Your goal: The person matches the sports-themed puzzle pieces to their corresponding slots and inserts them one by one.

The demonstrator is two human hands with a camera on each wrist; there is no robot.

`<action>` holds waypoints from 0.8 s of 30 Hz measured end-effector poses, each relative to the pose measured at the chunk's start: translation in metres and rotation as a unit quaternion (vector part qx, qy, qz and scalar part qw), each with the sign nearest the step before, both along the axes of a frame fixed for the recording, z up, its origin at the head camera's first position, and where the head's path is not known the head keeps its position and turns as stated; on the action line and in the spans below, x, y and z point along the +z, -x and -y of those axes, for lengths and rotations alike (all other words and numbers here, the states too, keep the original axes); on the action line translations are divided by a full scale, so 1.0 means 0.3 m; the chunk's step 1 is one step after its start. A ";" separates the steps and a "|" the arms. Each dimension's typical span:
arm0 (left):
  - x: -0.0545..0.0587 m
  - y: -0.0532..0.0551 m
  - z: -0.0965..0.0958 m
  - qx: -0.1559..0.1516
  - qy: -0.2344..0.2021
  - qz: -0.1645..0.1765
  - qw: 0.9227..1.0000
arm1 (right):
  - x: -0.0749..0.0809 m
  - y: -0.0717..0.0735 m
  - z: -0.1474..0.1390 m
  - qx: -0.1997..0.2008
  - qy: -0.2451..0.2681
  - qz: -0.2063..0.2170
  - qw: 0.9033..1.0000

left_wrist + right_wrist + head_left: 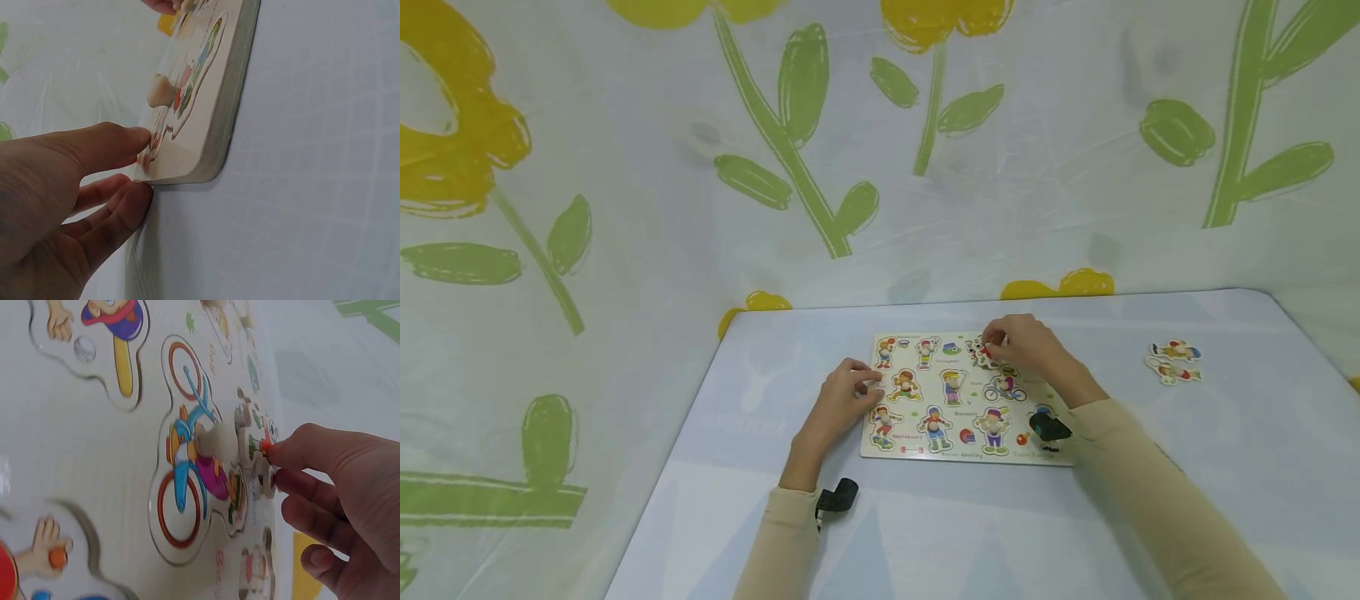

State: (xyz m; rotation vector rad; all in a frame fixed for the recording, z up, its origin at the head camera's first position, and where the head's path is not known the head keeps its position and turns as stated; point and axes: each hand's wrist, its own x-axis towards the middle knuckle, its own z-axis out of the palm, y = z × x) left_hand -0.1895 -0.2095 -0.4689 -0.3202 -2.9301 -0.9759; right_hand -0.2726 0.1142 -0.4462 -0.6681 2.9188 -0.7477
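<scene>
A wooden peg puzzle board (917, 454) lies on the table, with several sports-figure pieces sitting in it. My left hand (844, 395) holds the board by its left edge, thumb over the top face and fingertips at the side, near a round wooden knob (161, 90). At the board's far right part, my right hand (1026, 343) pinches a puzzle piece (981, 353) with red and green on it. In the right wrist view this piece (255, 440) stands tilted over the board, just beyond the cyclist piece (187, 456). My fingers hide part of it.
Two loose puzzle pieces (1176, 362) lie close together on the table (1247, 467), right of the board. A black wrist camera (838, 497) sits at my left wrist, another (1049, 427) overlaps the board's lower right corner. Flower-printed cloth (970, 208) hangs behind the table.
</scene>
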 end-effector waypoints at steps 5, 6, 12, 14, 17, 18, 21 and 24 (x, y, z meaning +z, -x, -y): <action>0.001 -0.001 -0.002 0.000 0.001 0.001 1.000 | 0.005 -0.002 0.022 -0.009 0.003 0.013 1.000; 0.000 -0.002 -0.002 0.000 0.001 -0.001 1.000 | 0.006 -0.001 0.025 -0.009 0.002 0.014 1.000; 0.000 0.000 -0.004 0.002 0.005 -0.004 1.000 | 0.009 0.001 0.039 -0.006 -0.009 0.014 1.000; 0.002 0.000 -0.006 0.002 0.008 -0.004 1.000 | 0.006 0.002 0.041 -0.007 -0.013 0.012 1.000; 0.003 0.000 -0.008 0.005 0.010 -0.006 1.000 | 0.007 0.001 0.044 -0.009 -0.012 0.009 1.000; 0.003 0.000 -0.008 0.006 0.011 -0.005 1.000 | 0.007 0.001 0.045 -0.010 -0.011 0.008 1.000; 0.002 0.001 -0.009 0.008 0.010 -0.004 1.000 | 0.008 0.000 0.045 -0.010 -0.008 0.007 1.000; 0.000 0.000 -0.009 0.009 0.012 -0.001 1.000 | 0.005 0.000 0.044 -0.012 -0.008 0.006 1.000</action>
